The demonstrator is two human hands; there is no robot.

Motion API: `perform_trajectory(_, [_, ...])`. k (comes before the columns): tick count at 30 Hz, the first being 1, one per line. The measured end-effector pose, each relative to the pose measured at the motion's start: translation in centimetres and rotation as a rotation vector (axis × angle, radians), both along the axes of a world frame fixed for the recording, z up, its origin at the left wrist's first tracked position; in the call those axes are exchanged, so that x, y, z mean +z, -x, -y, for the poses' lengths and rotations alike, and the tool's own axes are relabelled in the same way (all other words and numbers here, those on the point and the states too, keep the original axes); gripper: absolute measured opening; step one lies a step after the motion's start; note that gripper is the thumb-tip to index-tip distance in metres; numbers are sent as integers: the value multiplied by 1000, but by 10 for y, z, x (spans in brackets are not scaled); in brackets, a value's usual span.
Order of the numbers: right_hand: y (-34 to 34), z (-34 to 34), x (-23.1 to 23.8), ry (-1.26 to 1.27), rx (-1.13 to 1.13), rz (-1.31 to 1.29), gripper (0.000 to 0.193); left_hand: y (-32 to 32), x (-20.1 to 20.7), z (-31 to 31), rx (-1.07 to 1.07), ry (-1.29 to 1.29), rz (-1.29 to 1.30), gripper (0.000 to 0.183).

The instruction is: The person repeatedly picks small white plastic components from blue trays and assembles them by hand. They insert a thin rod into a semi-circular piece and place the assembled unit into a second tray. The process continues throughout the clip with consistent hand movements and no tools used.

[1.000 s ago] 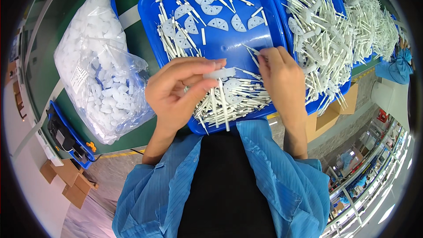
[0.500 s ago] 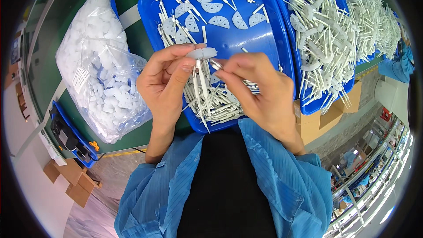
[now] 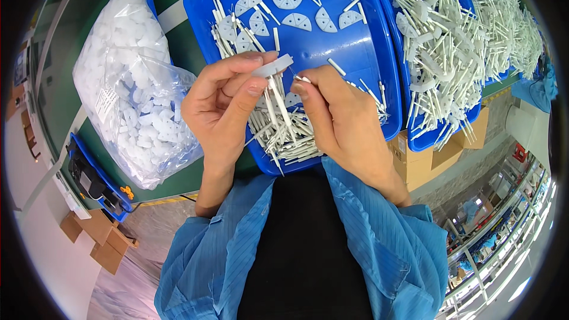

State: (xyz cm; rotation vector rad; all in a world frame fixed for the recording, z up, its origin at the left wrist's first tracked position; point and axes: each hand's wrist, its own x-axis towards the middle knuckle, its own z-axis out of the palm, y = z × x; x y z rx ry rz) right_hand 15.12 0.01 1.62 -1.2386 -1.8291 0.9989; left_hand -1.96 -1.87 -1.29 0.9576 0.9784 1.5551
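My left hand [image 3: 218, 104] is closed, thumb and fingers pinching a white half-round plastic piece [image 3: 276, 67] held on edge. White rods [image 3: 278, 105] hang down from that piece. My right hand [image 3: 354, 121] is closed too, its thumb and forefinger pinching a small white rod with a thin metal end [image 3: 302, 79]. The metal end points toward the right side of the half-round piece; whether they touch I cannot tell. Both hands are above a blue tray [image 3: 332, 50], where half-discs with holes [image 3: 297, 21] lie at the back and many white rods [image 3: 296, 149] are heaped near the front.
A clear bag of white plastic pieces [image 3: 127, 77] lies on the green table at left. To the right, another blue tray [image 3: 385, 26] is heaped with rod-and-disc pieces [image 3: 438, 53]. A cardboard box [image 3: 418, 166] sits below it. Black equipment [image 3: 89, 179] rests in a small blue tray.
The half-round piece has tilted, its right end now higher. My right fingers have curled in around the small rod, and its metal end now shows toward the piece.
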Motion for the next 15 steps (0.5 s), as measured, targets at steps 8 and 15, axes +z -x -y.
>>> perform_trajectory(8, [-4,1,12,19,42,47,11,3,3,0,-49,14,54,21])
perform_trajectory(15, [-4,4,10,29,37,59,5,3,1,-2,-117,-97,49,19])
